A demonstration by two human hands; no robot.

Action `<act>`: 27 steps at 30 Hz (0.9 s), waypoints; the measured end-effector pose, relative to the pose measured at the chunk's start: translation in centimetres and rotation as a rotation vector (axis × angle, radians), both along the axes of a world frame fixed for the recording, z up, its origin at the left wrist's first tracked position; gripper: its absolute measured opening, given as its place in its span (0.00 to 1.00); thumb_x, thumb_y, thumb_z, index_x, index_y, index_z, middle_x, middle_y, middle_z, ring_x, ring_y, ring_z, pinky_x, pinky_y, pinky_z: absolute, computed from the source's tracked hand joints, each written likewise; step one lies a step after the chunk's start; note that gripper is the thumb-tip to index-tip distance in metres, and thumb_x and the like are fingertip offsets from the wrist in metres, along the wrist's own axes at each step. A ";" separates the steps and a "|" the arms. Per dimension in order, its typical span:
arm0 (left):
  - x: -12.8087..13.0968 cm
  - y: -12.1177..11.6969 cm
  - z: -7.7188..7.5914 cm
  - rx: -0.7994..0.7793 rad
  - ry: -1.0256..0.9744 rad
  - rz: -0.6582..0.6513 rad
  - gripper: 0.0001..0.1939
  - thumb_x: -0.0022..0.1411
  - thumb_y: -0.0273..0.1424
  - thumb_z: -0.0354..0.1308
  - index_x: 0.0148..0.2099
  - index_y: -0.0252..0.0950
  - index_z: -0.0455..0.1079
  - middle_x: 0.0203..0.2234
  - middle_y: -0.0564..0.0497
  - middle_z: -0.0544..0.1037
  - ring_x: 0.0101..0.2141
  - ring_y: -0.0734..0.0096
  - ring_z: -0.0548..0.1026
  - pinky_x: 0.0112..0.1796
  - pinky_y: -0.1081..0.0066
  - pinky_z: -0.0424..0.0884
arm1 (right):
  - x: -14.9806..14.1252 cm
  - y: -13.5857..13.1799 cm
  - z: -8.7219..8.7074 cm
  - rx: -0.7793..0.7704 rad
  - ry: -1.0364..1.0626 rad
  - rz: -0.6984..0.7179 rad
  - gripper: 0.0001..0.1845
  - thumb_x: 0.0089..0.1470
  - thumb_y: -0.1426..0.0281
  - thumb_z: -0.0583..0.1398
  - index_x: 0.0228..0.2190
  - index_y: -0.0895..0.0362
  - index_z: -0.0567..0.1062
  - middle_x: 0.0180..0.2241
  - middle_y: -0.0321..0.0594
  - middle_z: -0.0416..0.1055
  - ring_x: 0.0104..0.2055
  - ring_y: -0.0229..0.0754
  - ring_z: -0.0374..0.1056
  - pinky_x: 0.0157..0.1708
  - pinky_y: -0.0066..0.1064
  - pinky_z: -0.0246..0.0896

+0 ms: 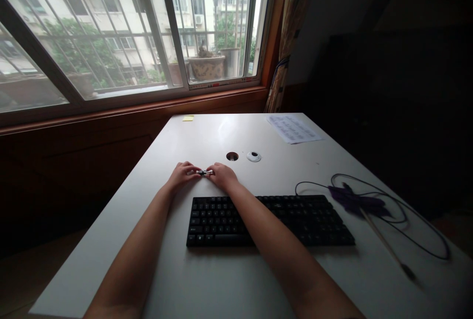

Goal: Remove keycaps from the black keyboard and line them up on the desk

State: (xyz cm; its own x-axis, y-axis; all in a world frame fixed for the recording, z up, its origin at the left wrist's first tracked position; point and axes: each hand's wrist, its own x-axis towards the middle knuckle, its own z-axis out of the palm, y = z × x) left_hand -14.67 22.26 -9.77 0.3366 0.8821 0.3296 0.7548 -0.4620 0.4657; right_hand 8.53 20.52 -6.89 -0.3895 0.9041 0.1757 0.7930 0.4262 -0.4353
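Both hands meet over the white desk [166, 255], just beyond the back left corner of a black keyboard [218, 215]. Between them is a small black-and-silver clip [203, 173], too small to make out in detail. My left hand [182, 174] pinches its left end between thumb and fingers. On the other end, the fingertips of my right hand [222, 176] are closed. My right forearm crosses above the keyboard and hides part of its keys.
A round cable hole [232, 156] and its loose ring cover [253, 156] lie beyond the hands. Printed papers [293, 129] and a yellow note [188, 118] are at the far edge. To the right are a purple cloth [360, 203], black cable [424, 230] and thin stick [384, 240].
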 end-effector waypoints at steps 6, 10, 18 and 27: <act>0.0 0.0 0.0 0.005 0.006 -0.008 0.15 0.57 0.44 0.62 0.44 0.46 0.79 0.36 0.49 0.76 0.42 0.60 0.71 0.50 0.60 0.63 | 0.0 -0.1 0.2 -0.005 -0.013 -0.001 0.15 0.59 0.58 0.59 0.44 0.48 0.78 0.43 0.39 0.73 0.42 0.42 0.70 0.39 0.29 0.60; 0.0 0.1 -0.1 0.009 0.007 -0.004 0.14 0.57 0.44 0.62 0.44 0.46 0.80 0.36 0.48 0.76 0.42 0.59 0.71 0.50 0.60 0.63 | -0.1 -0.1 0.3 -0.008 -0.021 -0.002 0.15 0.59 0.58 0.59 0.45 0.48 0.77 0.43 0.39 0.73 0.43 0.43 0.70 0.40 0.29 0.60; 0.0 0.0 -0.1 0.010 0.009 0.002 0.15 0.57 0.45 0.62 0.44 0.47 0.80 0.37 0.48 0.76 0.42 0.59 0.71 0.49 0.61 0.64 | -0.1 -0.1 0.2 -0.006 -0.018 -0.002 0.15 0.58 0.57 0.59 0.45 0.48 0.77 0.43 0.39 0.73 0.42 0.43 0.70 0.39 0.29 0.60; 0.0 0.0 0.0 0.004 0.006 -0.008 0.16 0.58 0.46 0.61 0.44 0.46 0.79 0.38 0.48 0.76 0.42 0.60 0.71 0.50 0.59 0.63 | 0.0 -0.1 0.2 -0.017 0.012 -0.001 0.15 0.58 0.57 0.59 0.44 0.48 0.78 0.43 0.39 0.73 0.42 0.43 0.70 0.40 0.30 0.60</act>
State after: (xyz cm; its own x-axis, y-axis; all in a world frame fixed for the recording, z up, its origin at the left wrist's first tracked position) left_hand -14.67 22.22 -9.73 0.3459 0.8781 0.3307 0.7538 -0.4699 0.4594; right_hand 8.48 20.42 -6.66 -0.3865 0.9073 0.1654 0.7878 0.4181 -0.4522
